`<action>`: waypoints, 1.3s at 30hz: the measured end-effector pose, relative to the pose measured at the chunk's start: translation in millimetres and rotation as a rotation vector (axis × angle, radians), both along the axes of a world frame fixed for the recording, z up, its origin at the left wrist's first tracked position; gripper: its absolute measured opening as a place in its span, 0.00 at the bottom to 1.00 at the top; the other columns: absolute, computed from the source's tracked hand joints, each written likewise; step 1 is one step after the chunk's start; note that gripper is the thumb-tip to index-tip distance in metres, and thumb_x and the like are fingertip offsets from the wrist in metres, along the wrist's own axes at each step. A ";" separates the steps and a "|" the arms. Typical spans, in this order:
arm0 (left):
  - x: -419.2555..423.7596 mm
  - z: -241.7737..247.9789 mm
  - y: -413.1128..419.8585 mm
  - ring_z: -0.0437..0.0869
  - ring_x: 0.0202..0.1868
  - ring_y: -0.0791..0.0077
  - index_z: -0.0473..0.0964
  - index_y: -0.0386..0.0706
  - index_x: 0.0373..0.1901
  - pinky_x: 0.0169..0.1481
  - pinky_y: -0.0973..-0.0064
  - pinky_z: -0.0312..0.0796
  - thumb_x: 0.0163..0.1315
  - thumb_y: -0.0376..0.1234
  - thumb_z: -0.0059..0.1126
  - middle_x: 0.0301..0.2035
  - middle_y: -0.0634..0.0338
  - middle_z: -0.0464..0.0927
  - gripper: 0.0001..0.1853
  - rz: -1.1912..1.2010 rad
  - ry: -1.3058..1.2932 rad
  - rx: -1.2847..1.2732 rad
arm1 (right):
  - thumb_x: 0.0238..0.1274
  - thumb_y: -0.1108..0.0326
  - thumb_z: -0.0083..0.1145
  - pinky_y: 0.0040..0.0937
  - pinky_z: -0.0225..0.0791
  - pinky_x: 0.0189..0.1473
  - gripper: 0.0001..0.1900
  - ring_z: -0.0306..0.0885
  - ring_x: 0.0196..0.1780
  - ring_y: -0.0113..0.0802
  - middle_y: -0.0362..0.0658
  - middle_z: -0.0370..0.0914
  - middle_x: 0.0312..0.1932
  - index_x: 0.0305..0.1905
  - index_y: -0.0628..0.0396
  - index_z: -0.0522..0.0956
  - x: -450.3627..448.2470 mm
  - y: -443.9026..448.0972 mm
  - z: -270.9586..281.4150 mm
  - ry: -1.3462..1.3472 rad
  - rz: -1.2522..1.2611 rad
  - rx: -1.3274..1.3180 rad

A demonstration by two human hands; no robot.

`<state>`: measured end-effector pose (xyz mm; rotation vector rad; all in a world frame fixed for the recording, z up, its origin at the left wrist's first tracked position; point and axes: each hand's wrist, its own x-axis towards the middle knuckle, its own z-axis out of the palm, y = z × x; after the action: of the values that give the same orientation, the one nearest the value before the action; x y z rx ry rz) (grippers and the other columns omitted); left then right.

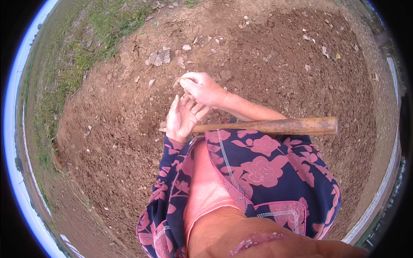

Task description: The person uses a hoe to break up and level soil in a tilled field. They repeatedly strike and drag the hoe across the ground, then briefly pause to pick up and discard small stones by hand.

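Note:
My left hand (pixel 183 121) is turned palm up, its fingers apart and nothing resting in the palm. Just beyond its fingertips, my right hand (pixel 203 88) pinches a small tan piece (pixel 176 83) between thumb and fingers. Whether that piece is soil or dry plant matter cannot be made out. A worn wooden tool handle (pixel 300 125) lies crosswise close against my body, thick at the right and thinner to the left. It passes behind my left wrist and below my right forearm, with neither hand gripping it. Any tool head is hidden.
Loose brown soil (pixel 274 74) spreads all around, scattered with dry leaves. A large curled leaf (pixel 158 57) lies beyond my hands. Green weeds (pixel 106 29) border the soil at the upper left. A pale strip (pixel 384 196) curves along the far right.

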<state>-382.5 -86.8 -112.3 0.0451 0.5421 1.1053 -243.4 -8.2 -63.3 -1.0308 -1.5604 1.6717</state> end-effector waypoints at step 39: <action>27.2 16.6 31.6 0.60 0.74 0.60 0.57 0.42 0.75 0.80 0.57 0.49 0.78 0.47 0.36 0.73 0.53 0.60 0.29 -0.024 -0.413 0.240 | 0.60 0.43 0.56 0.63 0.43 0.78 0.29 0.60 0.75 0.58 0.47 0.70 0.69 0.62 0.44 0.78 -9.6 -34.9 29.9 -0.464 -0.217 0.976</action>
<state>-355.4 -55.2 -95.8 0.0309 0.0380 1.1142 -253.0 -43.1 -33.4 -0.9928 -2.1070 0.3762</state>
